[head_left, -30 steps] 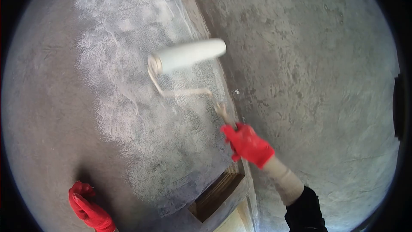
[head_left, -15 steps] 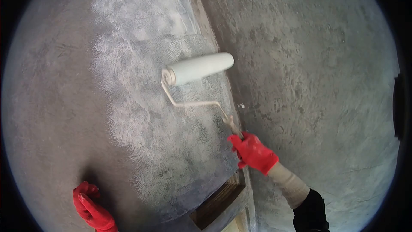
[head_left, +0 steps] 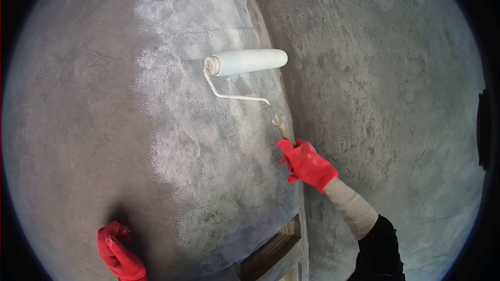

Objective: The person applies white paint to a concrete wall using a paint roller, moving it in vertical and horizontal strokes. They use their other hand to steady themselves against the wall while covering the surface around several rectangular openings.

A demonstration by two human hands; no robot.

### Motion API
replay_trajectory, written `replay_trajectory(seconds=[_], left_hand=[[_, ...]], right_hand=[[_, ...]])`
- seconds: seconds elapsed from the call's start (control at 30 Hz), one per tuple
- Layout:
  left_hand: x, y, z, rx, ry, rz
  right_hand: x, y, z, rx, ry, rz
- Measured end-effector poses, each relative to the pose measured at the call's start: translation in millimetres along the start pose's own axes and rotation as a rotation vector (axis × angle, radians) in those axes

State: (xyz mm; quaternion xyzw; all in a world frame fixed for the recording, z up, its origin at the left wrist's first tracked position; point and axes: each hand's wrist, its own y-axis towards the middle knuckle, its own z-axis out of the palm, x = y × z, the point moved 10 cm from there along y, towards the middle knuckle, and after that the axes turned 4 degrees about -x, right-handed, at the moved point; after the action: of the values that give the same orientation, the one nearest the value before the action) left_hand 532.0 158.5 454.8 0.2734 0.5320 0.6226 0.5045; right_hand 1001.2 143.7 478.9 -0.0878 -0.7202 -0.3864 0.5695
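My right hand [head_left: 308, 165], in a red glove, is closed around the handle of a paint roller [head_left: 251, 63]. The roller's pale sleeve lies nearly level against the wall, its bent wire frame running down to the handle. Under it is a whitish, wet-looking coated strip [head_left: 208, 151] on the grey wall, reaching close to the inside corner. Low at the left, my left hand [head_left: 122, 254], also in a red glove, hovers near the bare wall with its fingers curled in and nothing showing in them. A dark shadow falls beside it.
Uncoated darker wall [head_left: 78, 125] extends on the left. Past the corner edge [head_left: 271, 47], another rough grey wall [head_left: 385, 99] stands on the right. A recessed rectangular opening [head_left: 271, 255] with a wooden-looking inside lies below the coated strip.
My right hand has pushed the roller higher up the wall, and the sleeve has turned closer to level. The view has shifted slightly; my left hand looks much the same.
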Motion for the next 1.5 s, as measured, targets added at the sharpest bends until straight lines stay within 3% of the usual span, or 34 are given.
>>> replay_trajectory(seconds=[0.33,0.47,0.63,0.83,0.93,1.13,1.23,1.3,1.4,1.43,1.5], left_hand=[[-1.3,0.2,1.6,-0.004,0.085,-0.012],[0.7,0.0,1.1,-0.007,0.037,-0.022],[-2.5,2.1,3.6,0.033,0.058,0.011],[-1.0,2.3,3.4,0.010,0.096,0.038],[-5.8,3.2,3.9,0.037,0.201,0.071],[-13.5,5.3,7.5,0.052,0.115,0.082],[-14.1,5.3,7.4,0.019,0.128,0.063],[-15.2,5.5,6.7,0.020,0.169,0.082],[-17.7,4.8,7.3,0.038,0.206,0.079],[-15.6,5.0,7.0,0.045,0.199,0.060],[-9.9,4.6,5.1,0.041,0.181,0.067]], right_hand=[[182.5,72.0,12.5,0.083,-0.005,-0.493],[157.3,55.6,6.2,0.052,-0.016,-0.447],[99.3,34.5,-2.7,0.058,-0.102,-0.222],[194.9,87.5,0.7,0.011,-0.014,-0.468],[231.4,87.3,9.8,0.068,-0.051,-0.493],[197.5,76.7,4.3,0.024,-0.051,-0.398],[218.2,90.0,7.2,0.051,-0.059,-0.445],[259.5,105.2,5.9,0.017,-0.063,-0.591],[289.1,105.4,8.3,0.041,-0.107,-0.543],[294.4,101.5,11.7,0.085,-0.126,-0.624],[278.5,100.9,6.9,0.033,-0.114,-0.573]])
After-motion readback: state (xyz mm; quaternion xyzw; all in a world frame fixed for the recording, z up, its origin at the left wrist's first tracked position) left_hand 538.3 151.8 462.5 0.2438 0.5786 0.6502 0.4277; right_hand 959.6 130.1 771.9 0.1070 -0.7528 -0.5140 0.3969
